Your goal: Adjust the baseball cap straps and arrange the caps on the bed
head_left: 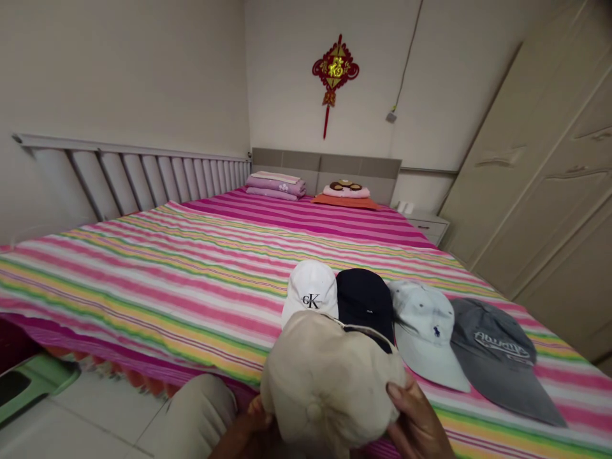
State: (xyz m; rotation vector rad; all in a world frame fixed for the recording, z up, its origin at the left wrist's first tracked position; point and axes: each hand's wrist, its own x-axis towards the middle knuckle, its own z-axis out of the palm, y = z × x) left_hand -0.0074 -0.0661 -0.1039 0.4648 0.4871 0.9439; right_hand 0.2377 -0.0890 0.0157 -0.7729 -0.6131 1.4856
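Observation:
A beige baseball cap (329, 382) is held up close to me, its crown facing the camera. My left hand (248, 424) grips its left edge, the fingers partly hidden behind it. On the right edge, my right hand (415, 411) pinches the cap with the thumb in front. Behind it a row of caps lies on the bed: a white cap (310, 290) with "CK" lettering, a black cap (366, 296), a pale blue cap (425, 325) with a small dark logo, and a grey cap (502, 350) with white script. The beige cap covers parts of the white and black ones.
The bed (167, 274) has a striped cover. Folded bedding (277, 185) and a pink pillow (347, 190) sit by the headboard (329, 167). A radiator (143, 175) runs along the left wall, a wardrobe (535, 172) stands right, and a green stool (41, 382) is low left.

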